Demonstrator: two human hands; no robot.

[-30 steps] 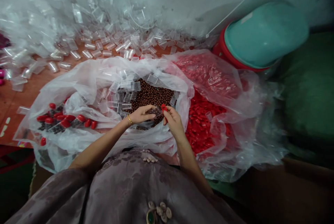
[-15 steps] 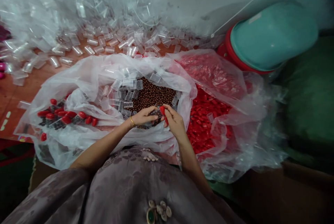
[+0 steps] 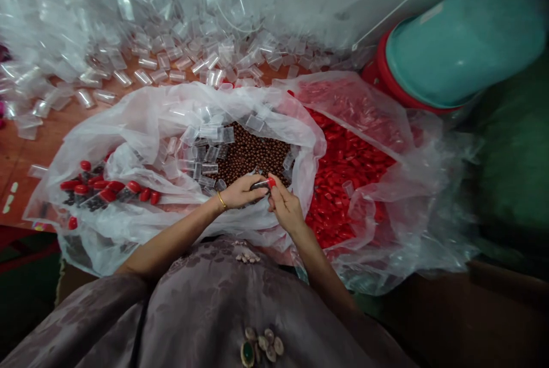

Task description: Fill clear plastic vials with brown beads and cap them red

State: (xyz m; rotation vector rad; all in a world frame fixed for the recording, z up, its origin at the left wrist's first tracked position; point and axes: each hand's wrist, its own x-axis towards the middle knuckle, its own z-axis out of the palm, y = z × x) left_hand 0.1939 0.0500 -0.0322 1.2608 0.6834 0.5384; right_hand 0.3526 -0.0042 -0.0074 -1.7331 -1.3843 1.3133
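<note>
Above brown beads (image 3: 253,151), a container (image 3: 260,184) is pinched by the left hand (image 3: 241,192) and its red cap (image 3: 271,183) by the right hand (image 3: 286,206).

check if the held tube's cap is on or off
On: the red cap sits at one end of the tube; how firmly, cannot tell.

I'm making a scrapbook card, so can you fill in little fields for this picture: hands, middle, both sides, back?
Left hand: holds a small, dark-looking tube
Right hand: pinches the red cap at its end
Middle: brown beads, clear tubes
Picture left: red-capped tubes
Picture right: red pieces, teal tub
Back: many loose clear tubes
</note>
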